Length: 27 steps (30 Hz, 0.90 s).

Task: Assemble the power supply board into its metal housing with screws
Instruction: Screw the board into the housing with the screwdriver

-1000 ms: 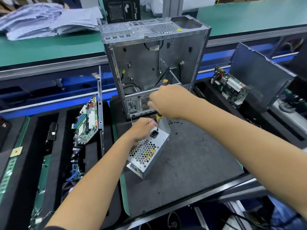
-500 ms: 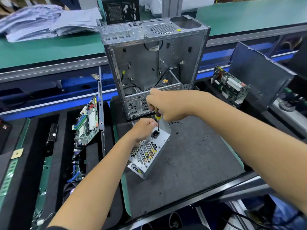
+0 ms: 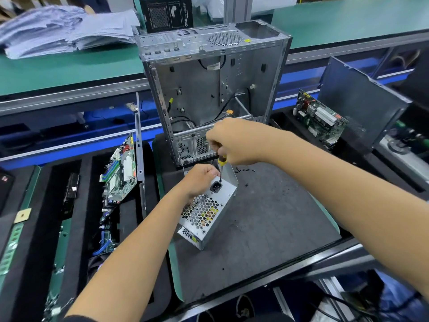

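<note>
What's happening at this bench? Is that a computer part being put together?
Yes. A person is screwing a power supply housing together. The left hand holds the silver box tilted on the grey mat, while the right hand grips a yellow-handled screwdriver, its tip down beside the black power socket. An open computer case stands behind, and loose black screws lie nearby.

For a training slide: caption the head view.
Right hand drives a screwdriver into the power supply housing gripped by the left hand.
</note>
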{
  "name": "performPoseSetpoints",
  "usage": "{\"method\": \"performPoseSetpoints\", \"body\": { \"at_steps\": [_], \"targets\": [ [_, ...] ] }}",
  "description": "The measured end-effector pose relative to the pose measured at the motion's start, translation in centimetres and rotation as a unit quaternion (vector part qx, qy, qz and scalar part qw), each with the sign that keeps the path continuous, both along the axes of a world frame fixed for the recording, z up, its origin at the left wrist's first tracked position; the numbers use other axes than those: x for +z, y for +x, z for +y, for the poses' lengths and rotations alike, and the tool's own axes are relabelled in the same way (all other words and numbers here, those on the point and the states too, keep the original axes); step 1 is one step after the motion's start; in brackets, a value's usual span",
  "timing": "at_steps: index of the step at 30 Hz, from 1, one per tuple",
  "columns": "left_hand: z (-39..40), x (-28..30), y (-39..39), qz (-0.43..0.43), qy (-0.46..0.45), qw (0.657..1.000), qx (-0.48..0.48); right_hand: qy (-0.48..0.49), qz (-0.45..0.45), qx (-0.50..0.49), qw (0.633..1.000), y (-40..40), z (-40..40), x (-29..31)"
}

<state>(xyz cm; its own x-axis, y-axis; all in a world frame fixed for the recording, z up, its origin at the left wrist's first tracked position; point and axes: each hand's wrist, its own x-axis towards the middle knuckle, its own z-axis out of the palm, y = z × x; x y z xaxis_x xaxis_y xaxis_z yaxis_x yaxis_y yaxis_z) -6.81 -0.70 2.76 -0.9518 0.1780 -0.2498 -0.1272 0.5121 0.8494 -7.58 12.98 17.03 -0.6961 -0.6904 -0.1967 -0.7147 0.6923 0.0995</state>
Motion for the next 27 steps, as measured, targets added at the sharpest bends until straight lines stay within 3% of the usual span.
{"method": "performPoseSetpoints", "body": {
  "at_steps": [2, 4, 9, 15, 17, 19, 21, 25, 27],
  "targets": [
    [0.0, 0.0, 0.0, -0.004, -0.002, 1.000, 0.005, 0.030, 0.088, -0.009, 0.996, 0.0, -0.2, -0.5],
    [0.0, -0.1, 0.0, -0.005, 0.000, 1.000, 0.006, 0.023, 0.095, -0.030, 0.995, -0.1, 0.0, -0.6],
    [0.0, -0.2, 0.0, -0.007, 0.009, 1.000, 0.009, -0.060, -0.087, -0.033, 0.994, 0.0, 0.5, -0.3],
    [0.1, -0.1, 0.0, -0.010, 0.007, 1.000, 0.006, -0.022, 0.074, -0.062, 0.995, 0.1, -0.3, -0.8],
    [0.0, -0.2, 0.0, -0.008, 0.013, 1.000, 0.009, -0.031, 0.025, -0.058, 0.998, 0.2, -0.1, -0.7],
    [-0.1, -0.3, 0.0, -0.007, 0.018, 1.000, 0.009, -0.059, -0.081, -0.030, 0.995, 0.0, 0.2, -0.5],
    [0.0, -0.4, 0.0, -0.009, 0.024, 1.000, 0.006, -0.076, -0.107, -0.010, 0.991, -0.1, 0.2, -0.4],
    [0.0, -0.4, 0.0, -0.008, 0.009, 1.000, 0.009, -0.035, 0.079, -0.028, 0.996, -0.1, -0.6, -1.1],
    [0.0, -0.4, -0.1, -0.011, 0.006, 1.000, 0.004, -0.042, 0.105, -0.058, 0.992, -0.1, -0.3, -1.2]
  ]
}}
